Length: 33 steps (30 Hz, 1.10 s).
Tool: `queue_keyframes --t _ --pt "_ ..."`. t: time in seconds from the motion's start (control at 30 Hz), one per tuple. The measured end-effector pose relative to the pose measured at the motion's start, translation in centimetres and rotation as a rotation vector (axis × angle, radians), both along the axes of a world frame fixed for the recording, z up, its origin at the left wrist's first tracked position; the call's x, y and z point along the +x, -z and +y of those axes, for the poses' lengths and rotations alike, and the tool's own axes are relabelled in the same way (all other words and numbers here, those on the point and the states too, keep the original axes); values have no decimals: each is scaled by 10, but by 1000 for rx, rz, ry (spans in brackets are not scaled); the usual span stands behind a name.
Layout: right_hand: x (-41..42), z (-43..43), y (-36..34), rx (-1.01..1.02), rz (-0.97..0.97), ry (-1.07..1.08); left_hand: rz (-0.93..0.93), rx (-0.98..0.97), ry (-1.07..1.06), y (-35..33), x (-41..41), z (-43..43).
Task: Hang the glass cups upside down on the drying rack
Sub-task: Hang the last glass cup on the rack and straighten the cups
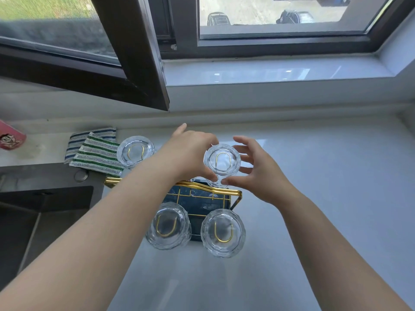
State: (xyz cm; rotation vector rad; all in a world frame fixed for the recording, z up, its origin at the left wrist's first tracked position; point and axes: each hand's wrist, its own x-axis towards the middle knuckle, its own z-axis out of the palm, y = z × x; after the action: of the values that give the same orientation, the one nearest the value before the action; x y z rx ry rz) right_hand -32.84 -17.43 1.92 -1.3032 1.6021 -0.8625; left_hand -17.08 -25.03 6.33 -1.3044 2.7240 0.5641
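Head view: wide bare countertop [314,176] at right, sink [45,209] edge lower left. Mid-frame, ribbed glass cup [222,160] inverted on gold drying rack [202,194], left hand [190,153] gripping it, right hand [256,171] spread beside. Three more cups hung.

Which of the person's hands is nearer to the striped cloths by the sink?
The left hand. It reaches over the rack just right of the striped cloths; the right hand is farther right, beyond the far-right glass cup.
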Motion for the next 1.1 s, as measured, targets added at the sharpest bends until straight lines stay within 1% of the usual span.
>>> queue_keyframes --t 0.13,0.33,0.47,0.57,0.7,0.77,0.83,1.1 --pt "1 -1 -2 13 11 -3 7 13 -5 2 0 0" --pt "-5 -4 -16 92 129 -90 33 76 -22 -2 6 1" --pt "-4 -13 -40 15 210 -87 103 137 -87 -13 36 -9" --pt "16 -25 -52 -32 330 -202 59 173 -122 -15 57 -14" --pt "52 -46 -52 -35 575 -424 2 154 -113 -7 64 -15" --pt "66 -55 -47 -34 676 -485 5 124 -98 -4 64 -16" --pt "71 -60 -41 -26 738 -499 -3 80 -72 0 66 -17" --pt "69 -62 -40 -18 687 -458 6 47 -46 5 70 -22"
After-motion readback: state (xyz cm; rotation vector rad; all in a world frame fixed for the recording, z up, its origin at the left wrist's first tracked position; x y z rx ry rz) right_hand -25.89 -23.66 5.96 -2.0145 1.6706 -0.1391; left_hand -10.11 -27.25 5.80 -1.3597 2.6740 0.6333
